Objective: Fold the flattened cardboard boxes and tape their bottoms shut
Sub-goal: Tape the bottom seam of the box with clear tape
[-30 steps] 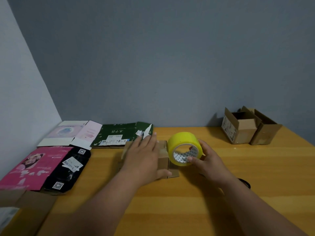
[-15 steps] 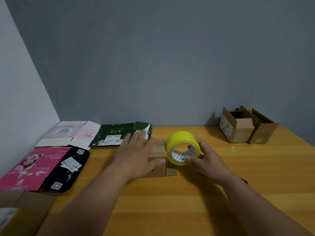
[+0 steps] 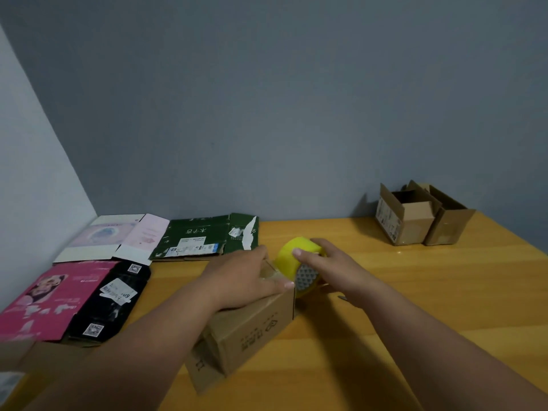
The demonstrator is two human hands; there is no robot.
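- The left hand [image 3: 240,281] is lying palm-down on the upper face of the brown cardboard box [image 3: 249,327], its fingers stretched out nearly straight and its thumb reaching along the box's far top edge; it is pressing rather than gripping.
- The right hand [image 3: 329,269] is curling its fingers and thumb around the yellow tape roll [image 3: 298,262], holding it against the far end of that box, touching the cardboard.
- The box is standing folded near the middle of the tabletop [image 3: 415,292], slanting from the front edge towards the centre, with a loose flap hanging open at its near end.
- Two more folded brown boxes [image 3: 415,221] are sitting side by side at the far right corner, tops open.
- Flattened boxes are lying along the left edge: a green one [image 3: 204,237] and a pale pink one [image 3: 118,237] by the far edge, a black one [image 3: 112,298] and a bright pink one [image 3: 50,295] nearer.
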